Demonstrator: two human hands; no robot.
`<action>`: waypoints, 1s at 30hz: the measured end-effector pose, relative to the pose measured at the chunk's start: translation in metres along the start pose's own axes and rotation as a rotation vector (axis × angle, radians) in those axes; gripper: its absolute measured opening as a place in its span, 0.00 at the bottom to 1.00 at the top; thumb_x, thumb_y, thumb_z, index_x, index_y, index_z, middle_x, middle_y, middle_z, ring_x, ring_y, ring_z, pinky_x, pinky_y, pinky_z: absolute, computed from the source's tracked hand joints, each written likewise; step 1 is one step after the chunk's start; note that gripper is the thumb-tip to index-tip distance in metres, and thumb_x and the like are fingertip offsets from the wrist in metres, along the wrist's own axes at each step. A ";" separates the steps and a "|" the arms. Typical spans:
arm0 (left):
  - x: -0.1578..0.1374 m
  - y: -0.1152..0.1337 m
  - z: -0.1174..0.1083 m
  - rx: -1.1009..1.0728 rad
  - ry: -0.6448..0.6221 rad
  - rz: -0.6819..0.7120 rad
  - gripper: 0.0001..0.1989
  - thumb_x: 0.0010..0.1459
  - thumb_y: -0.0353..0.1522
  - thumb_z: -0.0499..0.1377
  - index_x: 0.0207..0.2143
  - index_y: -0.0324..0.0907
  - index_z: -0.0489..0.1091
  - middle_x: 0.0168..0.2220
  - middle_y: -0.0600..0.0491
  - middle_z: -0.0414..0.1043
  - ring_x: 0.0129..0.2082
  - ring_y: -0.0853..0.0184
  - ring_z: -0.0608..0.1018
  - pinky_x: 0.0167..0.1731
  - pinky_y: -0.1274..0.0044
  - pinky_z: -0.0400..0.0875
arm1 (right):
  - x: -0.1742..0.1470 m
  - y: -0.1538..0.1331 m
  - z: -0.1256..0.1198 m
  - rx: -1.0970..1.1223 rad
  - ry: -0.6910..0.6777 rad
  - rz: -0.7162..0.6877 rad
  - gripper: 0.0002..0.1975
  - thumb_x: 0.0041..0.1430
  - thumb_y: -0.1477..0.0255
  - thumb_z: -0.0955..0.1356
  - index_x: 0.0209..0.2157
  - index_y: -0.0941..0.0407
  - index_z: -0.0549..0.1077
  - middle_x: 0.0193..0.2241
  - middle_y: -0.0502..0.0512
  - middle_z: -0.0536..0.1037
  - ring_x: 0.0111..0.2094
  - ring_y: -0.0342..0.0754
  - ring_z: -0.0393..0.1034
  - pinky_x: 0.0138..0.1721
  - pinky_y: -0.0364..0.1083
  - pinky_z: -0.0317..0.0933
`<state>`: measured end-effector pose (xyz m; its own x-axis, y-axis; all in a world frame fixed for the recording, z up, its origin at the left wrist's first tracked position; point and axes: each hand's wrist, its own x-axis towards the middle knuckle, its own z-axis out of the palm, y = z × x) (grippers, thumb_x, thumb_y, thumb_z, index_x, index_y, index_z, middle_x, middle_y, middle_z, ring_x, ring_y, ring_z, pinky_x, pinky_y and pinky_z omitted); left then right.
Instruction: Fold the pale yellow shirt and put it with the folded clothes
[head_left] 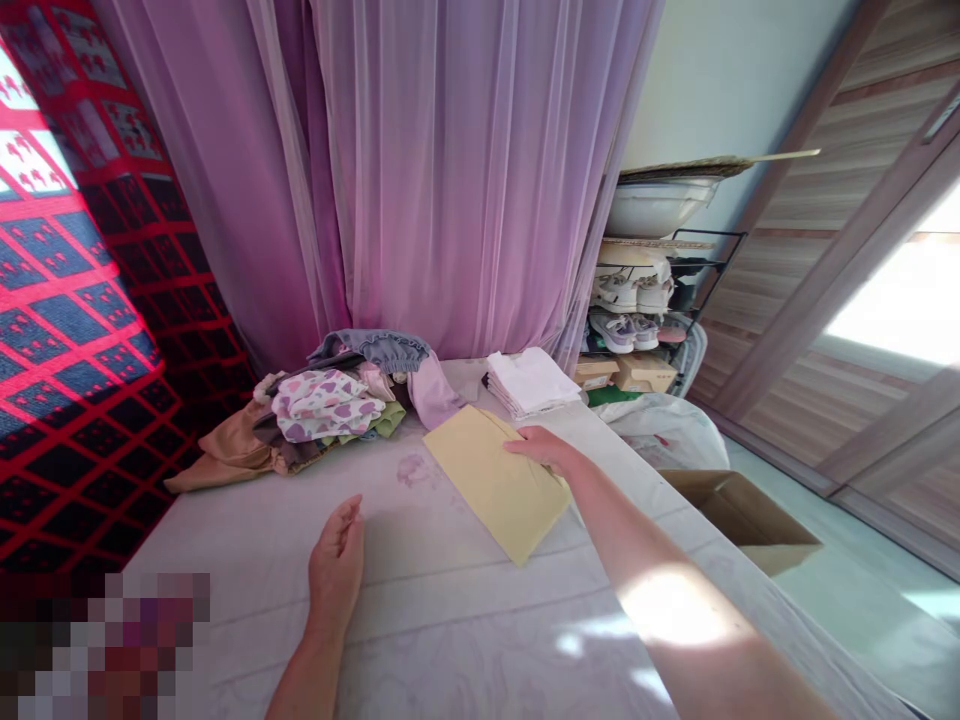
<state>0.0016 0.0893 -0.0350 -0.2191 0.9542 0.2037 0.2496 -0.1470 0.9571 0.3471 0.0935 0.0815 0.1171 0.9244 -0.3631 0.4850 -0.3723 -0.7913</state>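
A pale yellow folded piece of cloth (495, 480) lies slantwise over the light bed or table cover (420, 630). My right hand (544, 448) grips it near its right edge, the thumb on top and the other fingers partly hidden. To the left of the cloth, apart from it, my left hand (337, 560) is held over the cover with loosely bent fingers and nothing in it. Behind the yellow cloth sits a stack of white folded cloths (531, 382). Farther left, a loose heap of clothes includes a white garment with purple hearts (326, 405).
Purple curtains (457, 180) hang along the back. At the right stand a shoe rack (637, 300) with a white basin (660, 208), an open cardboard box (739, 510) on the floor and a wooden wardrobe (795, 240). A red-and-black patterned fabric (97, 320) hangs at the left.
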 end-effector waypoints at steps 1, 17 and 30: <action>0.000 0.000 0.000 0.010 0.003 0.010 0.23 0.52 0.47 0.56 0.45 0.44 0.73 0.47 0.48 0.77 0.47 0.60 0.78 0.52 0.67 0.70 | -0.001 0.009 0.000 0.037 -0.001 0.024 0.12 0.53 0.66 0.69 0.36 0.58 0.72 0.34 0.58 0.80 0.36 0.51 0.75 0.35 0.46 0.66; -0.001 0.002 0.000 0.082 -0.027 -0.005 0.25 0.50 0.48 0.56 0.46 0.45 0.73 0.46 0.49 0.78 0.45 0.59 0.79 0.48 0.68 0.73 | -0.016 0.017 -0.010 0.393 -0.175 -0.027 0.24 0.46 0.76 0.71 0.48 0.56 0.69 0.41 0.58 0.81 0.41 0.51 0.76 0.42 0.48 0.70; 0.000 -0.001 -0.006 0.121 -0.049 -0.037 0.28 0.49 0.52 0.56 0.46 0.45 0.74 0.50 0.49 0.76 0.51 0.56 0.76 0.52 0.65 0.71 | 0.029 -0.087 -0.092 0.457 -0.047 -0.300 0.21 0.52 0.79 0.69 0.50 0.57 0.69 0.35 0.55 0.81 0.32 0.46 0.76 0.40 0.48 0.71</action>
<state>-0.0039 0.0875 -0.0343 -0.1845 0.9705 0.1551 0.3546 -0.0815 0.9315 0.3879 0.1605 0.1850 -0.0123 0.9947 -0.1023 0.0641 -0.1013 -0.9928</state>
